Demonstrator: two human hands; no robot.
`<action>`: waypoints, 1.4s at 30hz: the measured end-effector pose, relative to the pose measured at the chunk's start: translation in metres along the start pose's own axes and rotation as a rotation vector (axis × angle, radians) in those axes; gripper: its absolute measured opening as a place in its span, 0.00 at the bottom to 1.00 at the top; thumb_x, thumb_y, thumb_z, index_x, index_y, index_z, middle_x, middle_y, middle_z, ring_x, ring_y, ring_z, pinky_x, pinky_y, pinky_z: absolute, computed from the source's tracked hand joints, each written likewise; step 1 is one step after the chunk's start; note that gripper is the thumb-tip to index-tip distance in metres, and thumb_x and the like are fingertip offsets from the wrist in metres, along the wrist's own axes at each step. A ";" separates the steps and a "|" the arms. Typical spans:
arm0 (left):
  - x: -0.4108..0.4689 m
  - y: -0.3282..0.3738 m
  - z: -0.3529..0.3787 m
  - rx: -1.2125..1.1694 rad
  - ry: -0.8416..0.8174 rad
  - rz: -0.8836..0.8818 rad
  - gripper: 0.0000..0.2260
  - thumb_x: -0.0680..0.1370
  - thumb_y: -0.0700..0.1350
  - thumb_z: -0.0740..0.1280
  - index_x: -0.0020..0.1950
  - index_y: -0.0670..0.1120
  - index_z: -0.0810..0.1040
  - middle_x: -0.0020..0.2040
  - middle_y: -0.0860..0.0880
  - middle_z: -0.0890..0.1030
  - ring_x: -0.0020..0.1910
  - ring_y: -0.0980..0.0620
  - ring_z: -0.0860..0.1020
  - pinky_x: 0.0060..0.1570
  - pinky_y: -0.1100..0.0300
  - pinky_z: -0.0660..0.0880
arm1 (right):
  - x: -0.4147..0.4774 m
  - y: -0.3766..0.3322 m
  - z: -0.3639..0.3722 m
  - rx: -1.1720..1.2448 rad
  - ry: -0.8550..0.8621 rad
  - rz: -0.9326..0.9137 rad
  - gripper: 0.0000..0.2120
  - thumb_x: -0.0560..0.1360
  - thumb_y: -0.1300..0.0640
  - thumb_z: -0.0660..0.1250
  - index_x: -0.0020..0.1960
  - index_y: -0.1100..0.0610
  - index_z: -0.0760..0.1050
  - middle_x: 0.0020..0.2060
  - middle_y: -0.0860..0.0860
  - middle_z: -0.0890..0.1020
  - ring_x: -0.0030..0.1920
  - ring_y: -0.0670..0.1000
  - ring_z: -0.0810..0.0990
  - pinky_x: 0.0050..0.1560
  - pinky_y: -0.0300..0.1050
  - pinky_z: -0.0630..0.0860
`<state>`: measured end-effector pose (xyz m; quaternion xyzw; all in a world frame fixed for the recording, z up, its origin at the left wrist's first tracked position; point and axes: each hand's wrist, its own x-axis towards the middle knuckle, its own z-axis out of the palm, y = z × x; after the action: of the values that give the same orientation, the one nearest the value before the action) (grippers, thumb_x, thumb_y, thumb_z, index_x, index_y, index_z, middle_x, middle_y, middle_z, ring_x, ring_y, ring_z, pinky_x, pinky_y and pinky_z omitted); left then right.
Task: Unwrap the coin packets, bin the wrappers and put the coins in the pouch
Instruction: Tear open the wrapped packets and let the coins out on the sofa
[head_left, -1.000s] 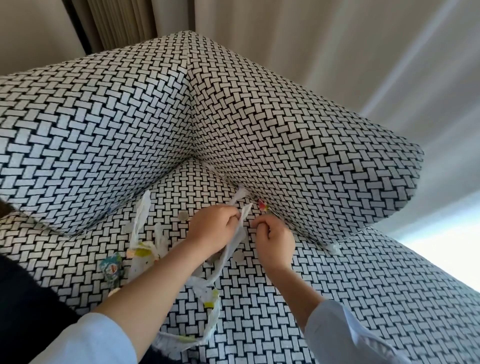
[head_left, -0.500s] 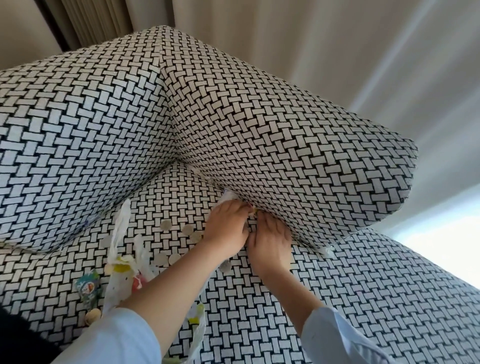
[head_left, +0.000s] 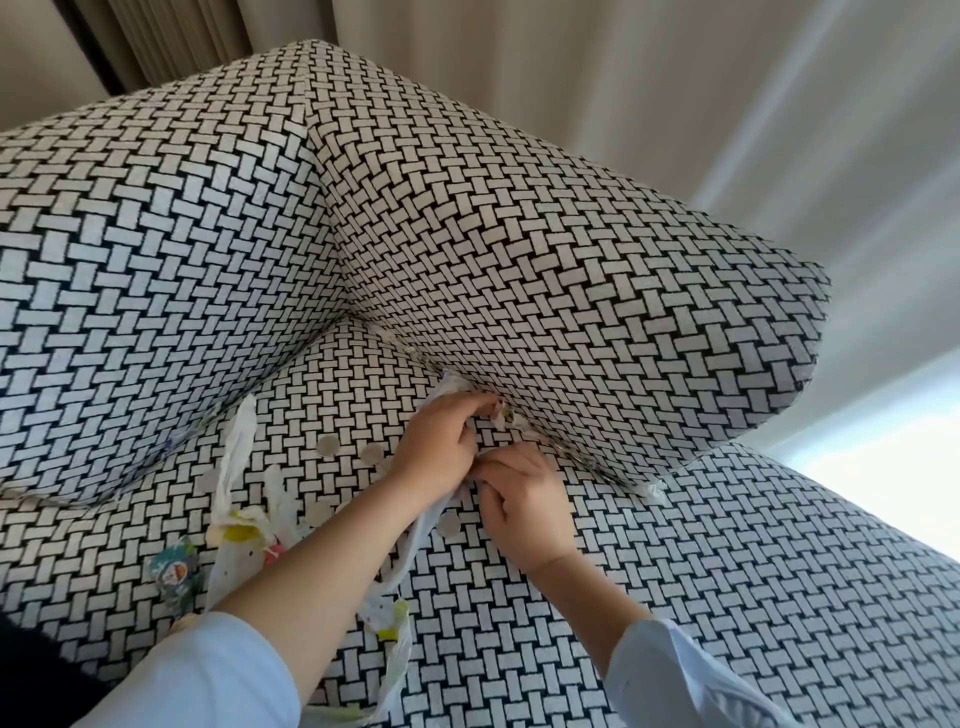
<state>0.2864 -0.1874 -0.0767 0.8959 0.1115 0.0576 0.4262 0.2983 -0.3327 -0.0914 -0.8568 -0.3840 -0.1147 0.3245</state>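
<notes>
My left hand (head_left: 441, 441) grips a white wrapper strip (head_left: 452, 389) close to the crease under the sofa's right cushion. The strip runs on beneath my forearm down to a crumpled white plastic bag (head_left: 234, 499) with yellow print. My right hand (head_left: 524, 493) sits just below, fingers curled and pinching the same strip near my left hand. Several round silver coins lie loose on the seat, one (head_left: 327, 446) to the left of my hands, another (head_left: 448, 526) under my left wrist. A small round blue patterned pouch (head_left: 174, 566) lies at the left.
I work on a sofa seat (head_left: 675, 597) with a black-and-white woven pattern. A back cushion (head_left: 156, 286) rises at the left and another cushion (head_left: 571, 312) at the right. Pale curtains (head_left: 675, 78) hang behind. A white scrap (head_left: 655, 489) sticks out under the right cushion.
My right hand has drawn back from the cushion crease toward me and now lies below my left hand. More loose coins show on the seat.
</notes>
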 end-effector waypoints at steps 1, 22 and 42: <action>-0.002 0.001 -0.001 0.003 -0.005 0.012 0.24 0.77 0.33 0.59 0.68 0.53 0.76 0.64 0.57 0.77 0.65 0.59 0.72 0.69 0.57 0.68 | -0.001 0.000 0.000 0.030 0.028 -0.011 0.12 0.71 0.64 0.59 0.39 0.58 0.82 0.40 0.49 0.83 0.43 0.53 0.79 0.42 0.50 0.77; -0.011 0.045 0.058 0.626 -0.172 0.281 0.22 0.79 0.47 0.60 0.74 0.51 0.65 0.73 0.52 0.67 0.73 0.50 0.63 0.74 0.54 0.51 | -0.044 0.030 -0.040 -0.455 -0.286 0.564 0.30 0.76 0.47 0.46 0.76 0.55 0.59 0.70 0.52 0.68 0.73 0.54 0.60 0.77 0.55 0.50; -0.020 0.049 0.051 0.423 -0.200 0.305 0.16 0.78 0.41 0.61 0.65 0.51 0.74 0.67 0.54 0.73 0.70 0.52 0.66 0.74 0.55 0.56 | -0.039 0.026 -0.044 -0.370 -0.180 0.591 0.25 0.72 0.46 0.51 0.63 0.52 0.74 0.62 0.47 0.76 0.66 0.51 0.66 0.72 0.53 0.58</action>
<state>0.2848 -0.2603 -0.0707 0.9726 -0.0576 0.0075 0.2249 0.2934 -0.3967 -0.0879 -0.9817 -0.1195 -0.0076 0.1478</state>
